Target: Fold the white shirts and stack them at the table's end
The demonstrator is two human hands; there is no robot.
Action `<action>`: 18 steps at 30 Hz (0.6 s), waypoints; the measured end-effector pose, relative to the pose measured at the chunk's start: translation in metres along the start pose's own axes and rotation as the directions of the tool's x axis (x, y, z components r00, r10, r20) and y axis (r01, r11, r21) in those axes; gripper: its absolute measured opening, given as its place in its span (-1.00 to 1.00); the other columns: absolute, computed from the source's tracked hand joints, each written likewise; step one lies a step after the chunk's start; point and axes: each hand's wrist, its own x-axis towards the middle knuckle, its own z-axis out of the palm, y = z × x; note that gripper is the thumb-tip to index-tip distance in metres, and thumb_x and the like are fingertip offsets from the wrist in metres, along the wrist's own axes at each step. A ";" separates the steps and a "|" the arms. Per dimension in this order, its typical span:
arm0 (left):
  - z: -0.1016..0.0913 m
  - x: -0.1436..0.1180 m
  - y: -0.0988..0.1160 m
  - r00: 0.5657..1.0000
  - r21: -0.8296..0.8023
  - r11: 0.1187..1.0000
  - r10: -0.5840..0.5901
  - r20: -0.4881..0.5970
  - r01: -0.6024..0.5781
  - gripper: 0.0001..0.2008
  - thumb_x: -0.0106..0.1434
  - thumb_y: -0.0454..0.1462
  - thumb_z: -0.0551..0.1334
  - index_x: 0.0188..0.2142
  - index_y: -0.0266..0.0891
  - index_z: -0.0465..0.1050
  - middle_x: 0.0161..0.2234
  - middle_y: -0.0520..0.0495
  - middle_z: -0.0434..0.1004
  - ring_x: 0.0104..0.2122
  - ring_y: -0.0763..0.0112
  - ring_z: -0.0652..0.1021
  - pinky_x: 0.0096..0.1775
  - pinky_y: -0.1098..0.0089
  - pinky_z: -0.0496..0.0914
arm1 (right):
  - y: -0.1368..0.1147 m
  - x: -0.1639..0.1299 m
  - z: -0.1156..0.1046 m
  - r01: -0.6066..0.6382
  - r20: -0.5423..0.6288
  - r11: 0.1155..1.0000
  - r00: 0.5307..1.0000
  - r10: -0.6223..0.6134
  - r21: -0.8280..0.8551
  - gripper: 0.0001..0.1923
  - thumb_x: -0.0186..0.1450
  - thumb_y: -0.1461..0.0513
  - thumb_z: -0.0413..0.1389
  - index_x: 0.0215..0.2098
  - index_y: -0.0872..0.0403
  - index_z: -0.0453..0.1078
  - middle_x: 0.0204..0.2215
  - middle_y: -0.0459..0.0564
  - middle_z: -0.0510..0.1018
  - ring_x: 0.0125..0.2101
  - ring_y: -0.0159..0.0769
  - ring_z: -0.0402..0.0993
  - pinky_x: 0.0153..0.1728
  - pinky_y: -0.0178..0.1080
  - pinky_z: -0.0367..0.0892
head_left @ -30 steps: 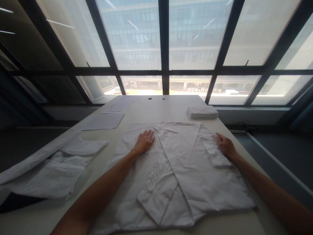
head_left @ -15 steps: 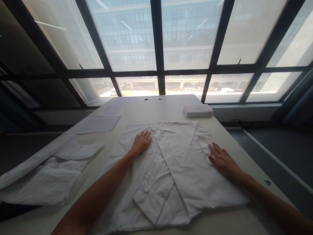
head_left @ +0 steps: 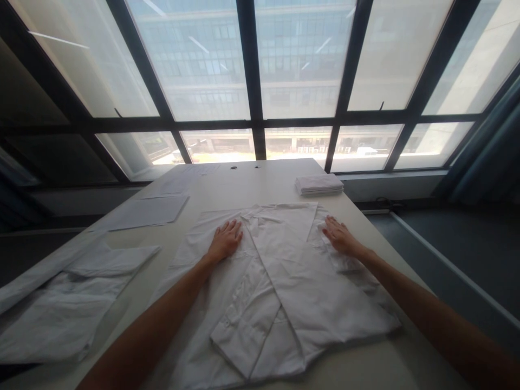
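nearby: folded stack, papers, second shirt; both hands' fingers spread flat on shirt.

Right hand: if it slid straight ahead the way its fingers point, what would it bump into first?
The right hand lies flat on the white shirt, fingers pointing up-left. It would probably first meet the raised edge of the folded panel near the collar. Depth is hard to judge.
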 end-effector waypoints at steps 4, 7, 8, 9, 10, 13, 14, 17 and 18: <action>0.001 0.000 -0.001 1.000 -0.002 1.000 0.003 0.001 -0.003 -0.44 0.50 -0.11 -0.11 0.42 -0.19 0.11 0.44 -0.16 0.02 0.41 0.03 0.09 0.33 -0.07 0.03 | -0.012 0.026 0.012 -0.034 0.011 0.994 0.999 0.036 -0.101 -0.27 0.52 -0.06 -0.40 0.47 0.16 -0.03 0.46 0.16 -0.03 0.45 -0.15 -0.21 0.38 0.07 -0.18; 0.002 -0.001 -0.002 1.000 -0.011 1.000 0.005 -0.002 -0.005 -0.44 0.50 -0.10 -0.11 0.41 -0.18 0.12 0.44 -0.16 0.02 0.41 0.02 0.09 0.33 -0.08 0.04 | -0.005 0.037 0.013 -0.148 0.012 0.980 0.988 0.151 -0.134 -0.26 0.51 -0.07 -0.42 0.47 0.18 -0.04 0.46 0.18 -0.03 0.44 -0.12 -0.19 0.37 0.08 -0.16; 0.002 -0.001 -0.002 1.000 -0.014 1.000 0.005 -0.004 -0.006 -0.44 0.50 -0.09 -0.11 0.41 -0.16 0.12 0.44 -0.15 0.03 0.41 0.02 0.09 0.33 -0.09 0.03 | -0.004 0.039 0.011 -0.180 0.021 0.974 0.983 0.185 -0.140 -0.24 0.51 -0.07 -0.41 0.47 0.21 -0.05 0.46 0.21 -0.04 0.44 -0.09 -0.19 0.37 0.09 -0.16; 0.003 0.000 -0.002 1.000 -0.015 1.000 0.006 -0.007 -0.006 -0.44 0.50 -0.09 -0.11 0.41 -0.15 0.12 0.44 -0.14 0.03 0.41 0.02 0.09 0.33 -0.09 0.03 | -0.004 0.043 0.009 -0.209 0.026 0.967 0.976 0.215 -0.147 -0.23 0.51 -0.09 -0.40 0.47 0.24 -0.05 0.46 0.25 -0.05 0.44 -0.06 -0.20 0.37 0.10 -0.17; 0.003 0.000 -0.002 1.000 -0.016 1.000 0.006 -0.008 -0.006 -0.44 0.50 -0.09 -0.11 0.41 -0.14 0.12 0.44 -0.14 0.03 0.41 0.02 0.08 0.33 -0.08 0.02 | -0.006 0.047 0.007 -0.230 0.022 0.961 0.971 0.236 -0.154 -0.21 0.50 -0.10 -0.38 0.47 0.27 -0.06 0.45 0.29 -0.06 0.44 -0.03 -0.21 0.37 0.11 -0.20; 0.003 0.001 -0.002 1.000 -0.015 1.000 0.001 -0.005 -0.001 -0.44 0.50 -0.10 -0.11 0.42 -0.14 0.12 0.44 -0.13 0.02 0.41 0.03 0.08 0.34 -0.08 0.01 | -0.021 0.064 0.003 -0.221 -0.054 0.962 0.975 0.215 -0.160 -0.20 0.51 -0.10 -0.37 0.47 0.31 -0.09 0.46 0.33 -0.10 0.45 -0.01 -0.27 0.37 0.13 -0.28; 0.003 0.001 -0.002 1.000 -0.015 1.000 -0.001 -0.004 0.001 -0.44 0.50 -0.09 -0.10 0.42 -0.14 0.12 0.44 -0.13 0.02 0.41 0.03 0.08 0.34 -0.08 0.00 | -0.029 0.071 0.004 -0.189 -0.079 0.970 0.981 0.179 -0.152 -0.21 0.51 -0.09 -0.38 0.47 0.31 -0.10 0.46 0.32 -0.11 0.45 -0.03 -0.28 0.37 0.11 -0.28; 0.003 0.000 -0.002 1.000 -0.021 1.000 0.001 -0.003 -0.001 -0.44 0.50 -0.09 -0.09 0.42 -0.16 0.12 0.44 -0.14 0.02 0.41 0.02 0.08 0.34 -0.08 0.00 | -0.053 0.092 0.013 -0.037 -0.053 0.992 0.998 0.031 -0.117 -0.24 0.52 -0.05 -0.40 0.48 0.30 -0.14 0.47 0.24 -0.12 0.45 -0.11 -0.28 0.38 0.04 -0.24; 0.003 0.000 -0.002 1.000 -0.024 1.000 0.001 -0.003 -0.001 -0.44 0.50 -0.09 -0.10 0.42 -0.16 0.11 0.44 -0.14 0.01 0.41 0.02 0.08 0.34 -0.08 0.00 | -0.059 0.098 0.017 0.023 -0.022 0.994 0.999 -0.025 -0.109 -0.24 0.52 -0.05 -0.39 0.48 0.28 -0.14 0.47 0.21 -0.12 0.45 -0.13 -0.29 0.38 0.02 -0.23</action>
